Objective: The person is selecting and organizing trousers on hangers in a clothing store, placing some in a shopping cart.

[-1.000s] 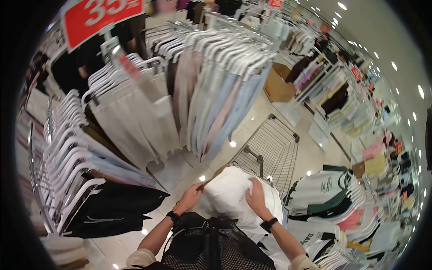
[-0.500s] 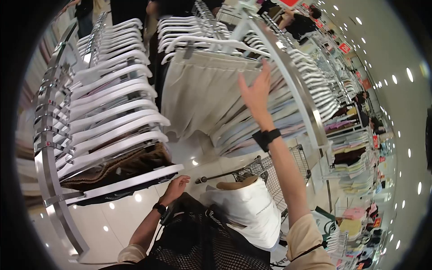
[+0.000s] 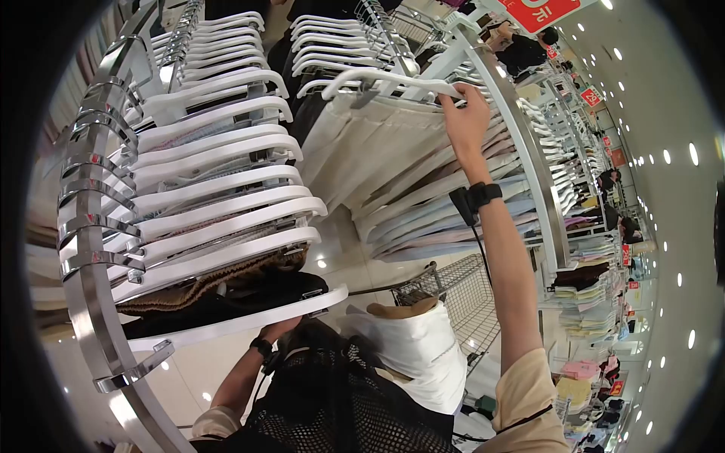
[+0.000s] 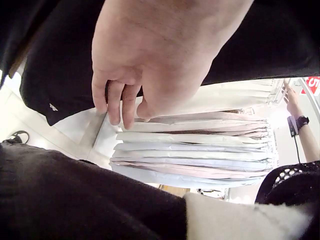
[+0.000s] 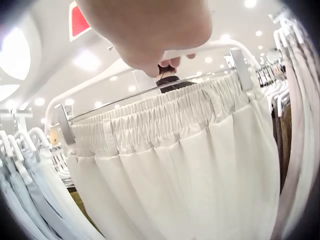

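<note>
My right hand (image 3: 467,124) grips a white hanger (image 3: 400,78) near its end in the head view. Off-white trousers (image 5: 175,170) with a gathered elastic waistband hang from its metal clips in the right wrist view, just below my right hand (image 5: 150,30). Low by my body, my left hand (image 3: 279,330) is partly hidden by a hanger with black clothing. The left wrist view has my left hand (image 4: 150,65) with fingers loosely bent, nothing between them, near black fabric (image 4: 60,75). White fabric (image 3: 423,347) lies against my front, beside the black mesh garment.
A metal rack (image 3: 83,257) packed with hangers stands close on the left. Another rail (image 3: 529,158) runs behind the trousers, with pale trousers (image 3: 453,219) below. A wire cart (image 3: 472,302) is at the lower right. Clothes racks and red signs (image 3: 590,96) extend beyond.
My right hand has gone from the white fabric up to the hanger and now grips it. The left has let go of the fabric and moved left. The racks appear closer.
</note>
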A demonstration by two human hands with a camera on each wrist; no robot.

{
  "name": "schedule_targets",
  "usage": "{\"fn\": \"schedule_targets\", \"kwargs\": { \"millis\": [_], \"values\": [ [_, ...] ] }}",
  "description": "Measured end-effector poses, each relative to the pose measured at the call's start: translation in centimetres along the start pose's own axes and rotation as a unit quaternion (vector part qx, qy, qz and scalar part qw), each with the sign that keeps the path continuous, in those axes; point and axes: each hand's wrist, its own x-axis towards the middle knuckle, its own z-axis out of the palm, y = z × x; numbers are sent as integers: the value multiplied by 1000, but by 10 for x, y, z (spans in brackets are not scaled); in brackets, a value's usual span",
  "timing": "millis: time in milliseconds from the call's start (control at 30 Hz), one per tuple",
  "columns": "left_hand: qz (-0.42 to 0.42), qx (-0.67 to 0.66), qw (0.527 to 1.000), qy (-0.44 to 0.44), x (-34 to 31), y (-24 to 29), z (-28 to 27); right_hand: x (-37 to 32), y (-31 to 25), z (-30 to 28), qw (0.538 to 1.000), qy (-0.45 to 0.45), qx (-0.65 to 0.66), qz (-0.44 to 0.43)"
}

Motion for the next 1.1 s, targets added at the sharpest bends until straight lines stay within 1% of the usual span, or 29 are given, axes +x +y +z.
{"fn": "schedule_targets", "kwargs": {
  "millis": [33,67,100,133,167,200,233,267,333,367,433,467,533,567,600,633,667,700,733,767,800,833,867,900,933,1033,1100],
  "values": [
    [4,-3,1000,16,-2,-1,-1,-4,-4,-5,999,0,42,22],
    [23,25,999,16,1,-1,-3,-8,-8,-9,998,29,35,43],
    [40,50,998,16,7,-15,4,-14,-16,-16,996,55,27,62],
    [38,48,998,10,4,-14,5,-22,-21,-21,993,79,20,85],
    [37,46,998,3,1,-13,6,-31,-21,-26,988,97,41,115],
    [20,18,1000,-11,0,9,-7,-40,-19,-32,980,118,59,146],
    [7,-10,1000,-22,4,19,-13,-45,-14,-39,971,142,78,174],
    [71,-136,988,13,16,-6,6,-57,1,-42,974,170,73,130],
    [99,-33,994,10,20,-36,20,-87,21,-62,973,164,59,152],
    [105,-32,994,8,24,-54,28,-104,27,-71,972,162,53,162],
    [115,-29,993,2,34,-90,44,-147,35,-88,961,146,15,233],
    [108,-43,993,-5,37,-95,45,-169,34,-96,956,132,9,260],
    [103,-117,988,-10,32,-96,42,-220,27,-111,945,95,0,313],
    [106,-177,978,-5,30,-86,36,-245,22,-118,939,72,-2,336],
    [107,-236,966,-2,25,-68,27,-272,21,-119,934,69,0,351],
    [113,-100,989,-2,12,-17,4,-299,15,-122,928,66,0,368],
    [121,38,992,-1,-2,42,-23,-319,1,-127,928,58,-3,367],
    [117,43,992,30,2,56,-27,-336,-18,-131,929,50,-6,367],
    [113,48,991,61,3,74,-31,-352,-41,-137,931,12,-31,364],
    [114,4,990,81,2,92,-32,-366,-63,-144,931,-27,-57,361],
    [116,-40,987,101,-1,122,-38,-383,-83,-148,939,-31,-36,341],
    [151,-20,977,147,-2,156,-43,-396,-101,-153,946,-36,-16,321],
    [185,-1,964,191,-3,185,-47,-397,-123,-164,955,-66,1,289],
    [203,4,961,188,2,192,-48,-395,-145,-176,961,-95,18,258],
    [222,9,957,185,7,200,-49,-402,-160,-185,960,-122,34,251],
    [231,-25,972,24,29,199,-47,-399,-191,-217,945,-200,82,245],
    [229,-41,969,-86,33,200,-41,-402,-198,-232,944,-181,77,266]
  ]
}}
